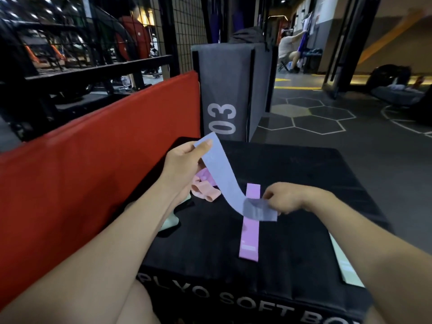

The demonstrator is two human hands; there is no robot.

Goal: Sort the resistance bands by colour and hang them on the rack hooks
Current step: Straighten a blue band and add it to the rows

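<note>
Blue-grey band (224, 181) stretched in the air across mid-frame, above the black plyo box (304, 183); upper end pinched by the left hand (187, 160), lower end pinched by the right hand (285, 197). Under it, pink band (250, 228) flat on the box top; peach bands (205, 192) bunched beside the left wrist. Pale green band (346, 263) at lower right. Grey box marked 03 (224, 94) behind; red mat (81, 160) at left.
</note>
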